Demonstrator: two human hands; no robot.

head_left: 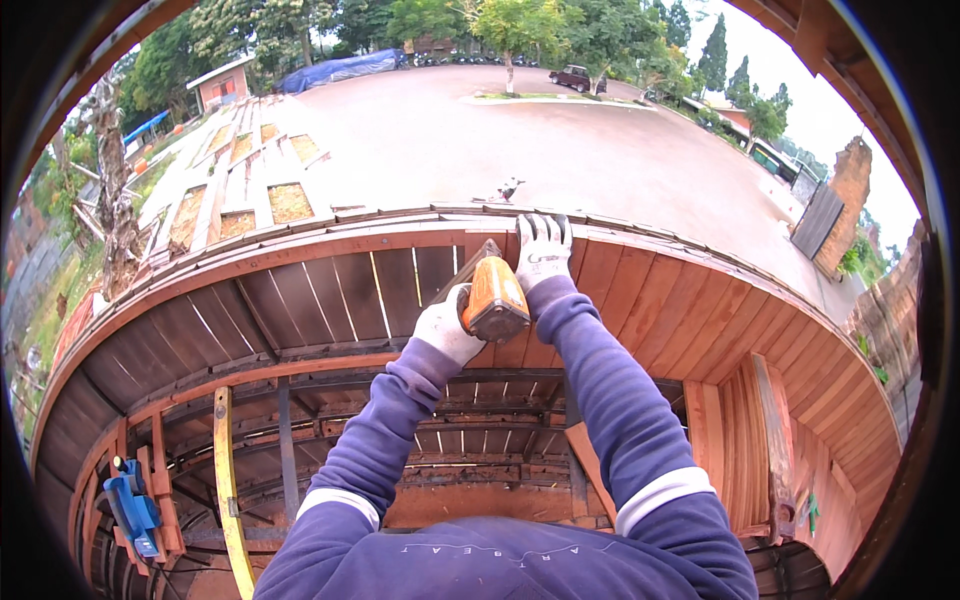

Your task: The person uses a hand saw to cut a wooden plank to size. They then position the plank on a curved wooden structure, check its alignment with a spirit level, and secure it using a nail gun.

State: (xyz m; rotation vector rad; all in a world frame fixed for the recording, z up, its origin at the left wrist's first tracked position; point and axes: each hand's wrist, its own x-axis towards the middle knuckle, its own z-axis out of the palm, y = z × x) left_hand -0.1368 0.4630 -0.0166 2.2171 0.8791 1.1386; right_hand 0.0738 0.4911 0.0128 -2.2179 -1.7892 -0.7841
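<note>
My left hand [447, 328], in a white glove, is closed around the handle of an orange and black nail gun [495, 295]. The gun's nose points away from me, close to the upper edge of the curved wooden wall. My right hand [545, 250], gloved as well, lies just right of the nose, its fingers hooked over the far end of a reddish wooden plank [592, 275]. The palm and thumb of that hand are hidden. Fitted planks run on to the right, while older dark boards [330, 295] with light gaps line the left.
A yellow spirit level [228, 490] leans upright at lower left, near a blue power tool [135, 505] hanging on the frame. An upright wooden post [775, 440] stands at right. Beyond the rim lie a paved yard [400, 140], timber frames [235, 190] and a blue tarp [345, 70].
</note>
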